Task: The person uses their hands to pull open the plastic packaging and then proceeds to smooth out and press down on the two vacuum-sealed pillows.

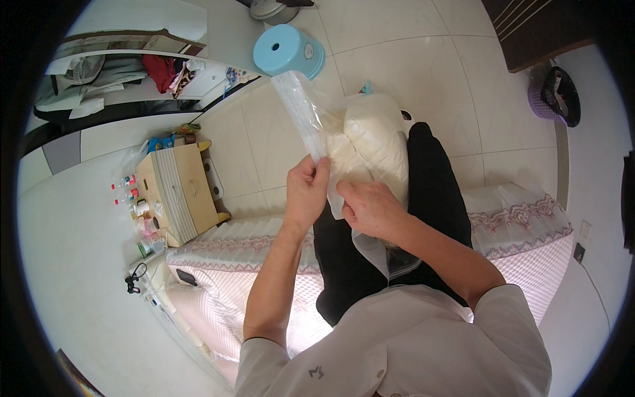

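A bulky cream-coloured padded bundle [374,131] in clear plastic lies on and between my black-trousered legs. Its exact kind is hard to tell through the wrapping. My left hand [306,186] grips a folded strip of clear plastic [300,111], which sticks out beyond my fist, away from me. Close by, to the right, my right hand [374,206] is curled with thumb and forefinger on the edge of the plastic. More loose plastic [369,250] hangs below the right hand toward my waist. The fingertips of the right hand are partly hidden.
Beneath me is a bed with a pink quilted cover [213,302] and lace trim. A blue plastic stool [285,47] stands on the tiled floor [397,64] ahead. To the left is a wooden bedside cabinet [186,191] with bottles; a purple basket [540,104] stands far right.
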The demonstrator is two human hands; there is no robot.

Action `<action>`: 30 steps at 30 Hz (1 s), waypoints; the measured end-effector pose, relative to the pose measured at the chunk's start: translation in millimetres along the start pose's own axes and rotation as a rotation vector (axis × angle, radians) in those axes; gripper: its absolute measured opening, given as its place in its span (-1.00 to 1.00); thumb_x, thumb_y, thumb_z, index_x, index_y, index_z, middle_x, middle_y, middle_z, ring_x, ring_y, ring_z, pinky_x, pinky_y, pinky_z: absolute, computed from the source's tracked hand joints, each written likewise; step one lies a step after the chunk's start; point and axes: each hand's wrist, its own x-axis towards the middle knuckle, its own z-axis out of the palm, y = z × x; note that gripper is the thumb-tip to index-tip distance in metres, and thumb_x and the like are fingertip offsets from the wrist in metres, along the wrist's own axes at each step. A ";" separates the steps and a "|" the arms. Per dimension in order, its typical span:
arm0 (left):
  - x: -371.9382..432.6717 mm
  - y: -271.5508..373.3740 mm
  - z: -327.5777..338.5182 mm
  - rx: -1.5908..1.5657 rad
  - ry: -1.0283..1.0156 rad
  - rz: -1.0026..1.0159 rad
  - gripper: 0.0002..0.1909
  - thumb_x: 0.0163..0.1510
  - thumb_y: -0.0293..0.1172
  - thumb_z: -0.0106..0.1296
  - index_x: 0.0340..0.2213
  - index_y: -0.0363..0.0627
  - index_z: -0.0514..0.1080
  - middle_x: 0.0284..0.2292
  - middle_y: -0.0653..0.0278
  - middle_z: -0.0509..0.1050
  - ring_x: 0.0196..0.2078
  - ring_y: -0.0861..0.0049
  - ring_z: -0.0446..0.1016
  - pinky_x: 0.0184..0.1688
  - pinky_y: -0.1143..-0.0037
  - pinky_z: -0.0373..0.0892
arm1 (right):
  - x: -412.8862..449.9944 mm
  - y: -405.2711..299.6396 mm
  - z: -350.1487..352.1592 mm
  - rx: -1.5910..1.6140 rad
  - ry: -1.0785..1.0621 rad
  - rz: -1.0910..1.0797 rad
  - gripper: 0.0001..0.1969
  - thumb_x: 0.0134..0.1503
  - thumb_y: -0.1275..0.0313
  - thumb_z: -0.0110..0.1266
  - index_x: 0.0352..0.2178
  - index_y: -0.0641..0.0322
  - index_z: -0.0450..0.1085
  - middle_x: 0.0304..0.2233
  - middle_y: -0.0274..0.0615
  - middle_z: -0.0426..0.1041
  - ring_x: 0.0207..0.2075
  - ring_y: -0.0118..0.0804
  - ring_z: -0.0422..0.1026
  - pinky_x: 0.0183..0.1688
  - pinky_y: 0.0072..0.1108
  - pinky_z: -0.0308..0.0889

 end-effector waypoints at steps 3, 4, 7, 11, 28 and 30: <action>-3.7 4.8 3.1 0.005 0.018 0.017 -0.73 0.24 -0.35 -0.04 -0.46 -0.32 0.41 -0.64 0.49 0.28 -0.54 0.79 0.15 -0.53 0.59 0.14 | -0.7 1.2 1.8 0.003 0.008 -0.004 -0.82 -0.05 0.50 0.08 -0.39 0.28 0.26 -0.55 -0.01 0.44 -0.44 0.06 0.48 -0.37 -0.20 0.38; -4.9 7.8 4.0 0.000 0.029 0.013 -0.72 0.25 -0.35 -0.04 -0.47 -0.31 0.40 -0.63 0.49 0.27 -0.54 0.79 0.14 -0.53 0.59 0.14 | -0.8 2.0 2.3 -0.002 0.002 0.004 -0.82 -0.05 0.50 0.08 -0.39 0.28 0.26 -0.55 -0.01 0.43 -0.43 0.06 0.48 -0.37 -0.20 0.38; -6.2 10.5 2.5 -0.078 0.006 -0.045 -0.72 0.25 -0.34 -0.04 -0.46 -0.31 0.40 -0.62 0.50 0.28 -0.53 0.80 0.14 -0.51 0.60 0.14 | -0.9 1.7 1.1 -0.001 0.010 0.008 -0.82 -0.05 0.51 0.08 -0.39 0.27 0.26 -0.55 -0.01 0.44 -0.44 0.06 0.48 -0.37 -0.21 0.38; -9.5 13.2 -9.9 -0.125 -0.074 -0.118 -0.74 0.25 -0.32 -0.03 -0.41 -0.31 0.43 -0.61 0.49 0.30 -0.51 0.80 0.17 -0.48 0.62 0.17 | -1.0 1.9 1.1 0.041 0.039 -0.004 -0.83 -0.05 0.54 0.02 -0.39 0.26 0.23 -0.58 -0.03 0.40 -0.46 0.08 0.45 -0.41 -0.17 0.31; -8.3 7.8 -3.7 0.154 -0.033 -0.036 -0.70 0.19 -0.33 0.00 -0.49 -0.36 0.40 -0.70 0.38 0.25 -0.58 0.75 0.15 -0.55 0.53 0.16 | -4.7 -7.1 -4.4 -0.008 0.082 -0.006 -0.85 -0.05 0.49 0.05 -0.43 0.26 0.24 -0.67 -0.03 0.38 -0.56 0.07 0.44 -0.49 -0.19 0.33; -9.8 5.5 -2.2 0.117 -0.031 -0.039 -0.71 0.20 -0.33 -0.01 -0.48 -0.35 0.41 -0.69 0.40 0.25 -0.58 0.75 0.14 -0.55 0.54 0.15 | -5.2 -9.6 -6.4 -0.023 0.069 0.000 -0.85 -0.05 0.49 0.05 -0.44 0.26 0.24 -0.67 -0.04 0.38 -0.56 0.06 0.45 -0.48 -0.20 0.33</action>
